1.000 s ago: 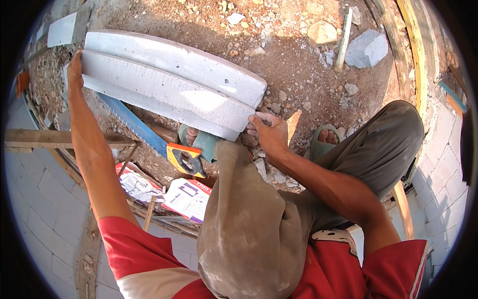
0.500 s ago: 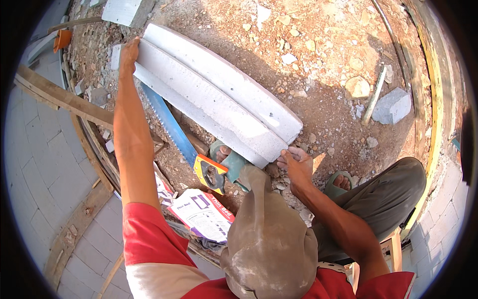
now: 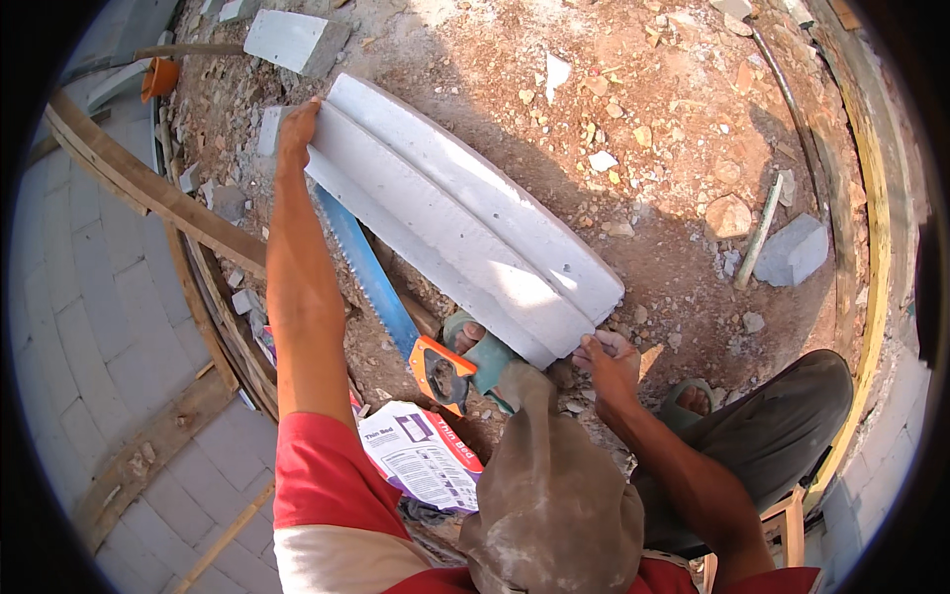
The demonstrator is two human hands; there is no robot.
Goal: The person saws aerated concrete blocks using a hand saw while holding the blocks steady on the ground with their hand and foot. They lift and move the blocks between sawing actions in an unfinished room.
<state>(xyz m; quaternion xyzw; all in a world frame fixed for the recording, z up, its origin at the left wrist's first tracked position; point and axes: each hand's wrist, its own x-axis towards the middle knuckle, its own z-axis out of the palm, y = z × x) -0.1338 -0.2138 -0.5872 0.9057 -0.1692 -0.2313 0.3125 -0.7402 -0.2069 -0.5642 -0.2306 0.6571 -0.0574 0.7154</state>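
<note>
Compared with earlier frame: long pale block (image 3: pixel 465 233) sits farther right and a little lower in view. Ground (image 3: pixel 683 247), saw (image 3: pixel 371 267) and loose angular rock (image 3: pixel 792 250) have shifted along with it, so most of this reads as a turn of the head camera. Hands keep the same places on the block.

Left hand (image 3: pixel 298 131): gripping the block's far end at its left corner; fingertips partly hidden. Right hand (image 3: pixel 611 364): fingers curled, thumb and fingertips pinching the lower corner of the near end.

Block appearance: whitish grey, matt, a few small pits; stepped along its length, a raised ledge running end to end. Bright sun patches on the nearer half, rest in shade. Cannot tell whether it is one piece or stacked slabs.

Location: over the ground, between the timber rails (image 3: pixel 188 213) along the ground's left edge and the yellow board (image 3: pixel 876 198) along its right edge. Contact underneath hidden. Saw blade lies just beside the block's lower long side, orange handle near the left sandal (image 3: pixel 491 368).

Orientation: long axis diagonal, far end toward the ground's upper left corner, near end pointing down and right, just in front of the left knee (image 3: pixel 554 485)
</note>
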